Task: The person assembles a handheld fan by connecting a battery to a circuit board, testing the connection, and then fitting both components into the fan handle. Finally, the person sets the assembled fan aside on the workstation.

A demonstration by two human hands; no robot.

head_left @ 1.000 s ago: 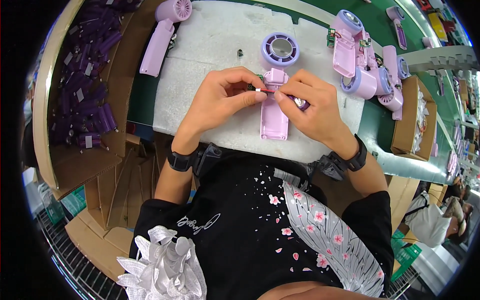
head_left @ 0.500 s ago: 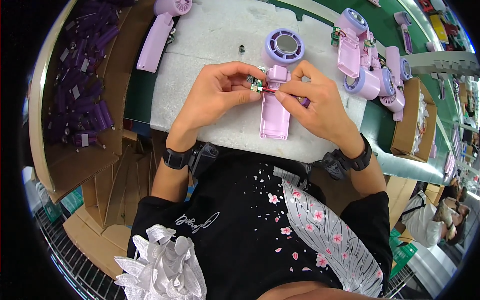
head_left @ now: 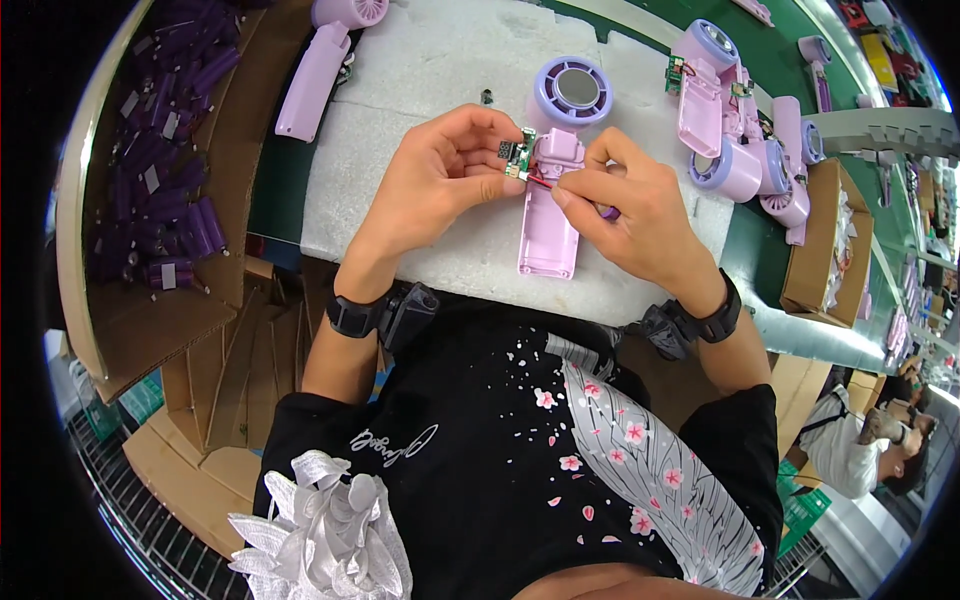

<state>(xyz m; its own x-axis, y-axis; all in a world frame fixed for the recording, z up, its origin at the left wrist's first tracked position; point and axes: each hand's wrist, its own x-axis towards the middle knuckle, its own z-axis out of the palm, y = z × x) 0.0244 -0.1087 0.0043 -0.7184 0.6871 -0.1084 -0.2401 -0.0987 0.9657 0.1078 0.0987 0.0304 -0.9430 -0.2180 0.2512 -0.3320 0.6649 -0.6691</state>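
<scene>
My left hand [head_left: 425, 190] pinches a small green circuit board [head_left: 519, 158] by its edge, between thumb and fingers. Red and dark wires [head_left: 540, 182] run from a white connector at the board's lower end to my right hand [head_left: 640, 205]. Its thumb and forefinger grip those wires, and a purple cylindrical battery [head_left: 609, 212] shows partly beneath the fingers. Below both hands lies a pink handheld fan's open handle shell [head_left: 548, 240]. The fan's round lavender head [head_left: 573, 90] points upward at the far end of the shell.
A white foam sheet [head_left: 400, 90] covers the work surface. At left stands a cardboard box [head_left: 215, 200] of purple batteries. Another pink fan [head_left: 312, 85] lies beside it. Several part-built fans [head_left: 730, 165] cluster at right, near a small cardboard box [head_left: 815, 240] of white parts.
The circuit board has turned in my left fingers, so more of its face shows. Those fingertips have risen slightly. My right hand still grips the wires and has barely moved.
</scene>
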